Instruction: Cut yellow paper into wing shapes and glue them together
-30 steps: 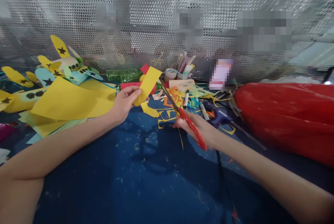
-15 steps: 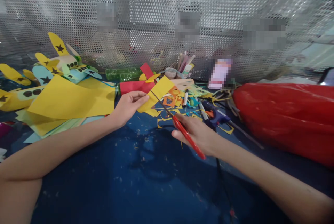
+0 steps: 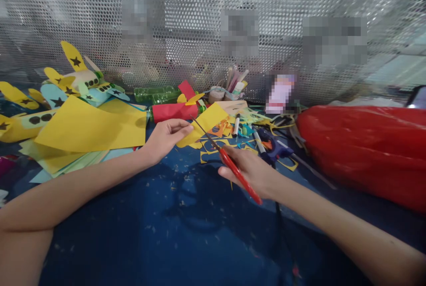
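Between the thumb and fingers of my left hand (image 3: 169, 137) is pinched a strip of yellow paper (image 3: 213, 116), held above the blue table. My right hand (image 3: 249, 170) is closed round the red handles of a pair of scissors (image 3: 238, 172). Their dark blades point up and left and lie across the yellow paper, close to my left fingertips. Whether the blades are biting into the paper I cannot tell. Just behind the paper lies a bottle wrapped in red paper (image 3: 173, 112), with yellow and red paper pieces on it.
Yellow sheets (image 3: 89, 126) and paper-covered bottle planes (image 3: 83, 79) are at the left. Paper scraps (image 3: 218, 128), markers (image 3: 236, 125) and a purple-blue glue gun (image 3: 274, 146) lie behind my right hand. A red plastic bag (image 3: 362, 152) bulges at the right; perforated metal (image 3: 196, 19) stands behind.
The yellow paper has shifted slightly to the right and tilted, with my left fingers moving a little along with it. My right hand and the scissors have stayed almost still.
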### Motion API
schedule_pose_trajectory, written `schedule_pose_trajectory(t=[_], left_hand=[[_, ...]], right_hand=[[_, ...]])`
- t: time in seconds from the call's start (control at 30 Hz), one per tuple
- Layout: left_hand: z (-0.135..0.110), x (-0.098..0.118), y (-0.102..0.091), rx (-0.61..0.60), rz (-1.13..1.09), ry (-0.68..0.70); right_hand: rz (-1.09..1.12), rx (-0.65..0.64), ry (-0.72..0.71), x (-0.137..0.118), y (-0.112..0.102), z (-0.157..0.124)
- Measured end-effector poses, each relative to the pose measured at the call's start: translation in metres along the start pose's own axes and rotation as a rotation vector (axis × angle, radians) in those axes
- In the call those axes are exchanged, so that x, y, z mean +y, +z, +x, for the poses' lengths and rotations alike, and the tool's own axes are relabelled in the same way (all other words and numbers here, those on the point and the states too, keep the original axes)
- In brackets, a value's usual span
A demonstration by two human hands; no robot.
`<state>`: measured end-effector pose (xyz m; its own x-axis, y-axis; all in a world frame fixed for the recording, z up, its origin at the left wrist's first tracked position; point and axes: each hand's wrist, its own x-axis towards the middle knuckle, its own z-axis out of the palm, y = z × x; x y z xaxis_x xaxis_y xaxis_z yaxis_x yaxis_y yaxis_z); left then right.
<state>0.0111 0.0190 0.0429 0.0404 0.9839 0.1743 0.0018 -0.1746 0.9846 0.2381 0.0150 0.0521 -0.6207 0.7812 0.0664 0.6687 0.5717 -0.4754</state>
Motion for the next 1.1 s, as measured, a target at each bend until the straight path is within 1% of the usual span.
schedule_pose_trajectory(t=[0.13,0.27,0.37,0.5,0.63,0.77,0.87,0.93,1.0,1.1], left_hand=[[0.001,-0.001,0.0,0.021,0.016,0.01],[0.008,0.001,0.001,-0.018,-0.012,0.007],[0.021,0.003,0.004,-0.057,-0.021,0.013],[0.045,0.006,0.012,-0.076,0.059,0.041],[0.066,0.007,0.022,-0.112,0.096,0.021],[0.079,0.005,0.027,-0.121,0.133,0.0],[0.082,0.001,0.027,-0.112,0.132,-0.015],[0.081,-0.002,0.025,-0.112,0.117,-0.02],[0.078,-0.005,0.022,-0.101,0.102,-0.028],[0.069,-0.007,0.018,-0.1,0.035,-0.061]], right_hand=[[0.01,0.0,0.035,0.0,0.001,0.0],[0.03,0.032,0.038,0.002,0.002,0.001],[0.044,0.059,0.052,0.006,0.001,0.003],[0.038,0.112,0.124,0.018,-0.003,0.009],[0.025,0.196,0.158,0.03,-0.003,0.014],[0.048,0.24,0.217,0.037,-0.002,0.017],[-0.069,0.273,0.337,0.043,-0.002,0.022],[-0.192,0.295,0.371,0.049,-0.002,0.025],[-0.285,0.312,0.334,0.055,-0.001,0.027],[-0.336,0.354,0.264,0.059,0.002,0.027]])
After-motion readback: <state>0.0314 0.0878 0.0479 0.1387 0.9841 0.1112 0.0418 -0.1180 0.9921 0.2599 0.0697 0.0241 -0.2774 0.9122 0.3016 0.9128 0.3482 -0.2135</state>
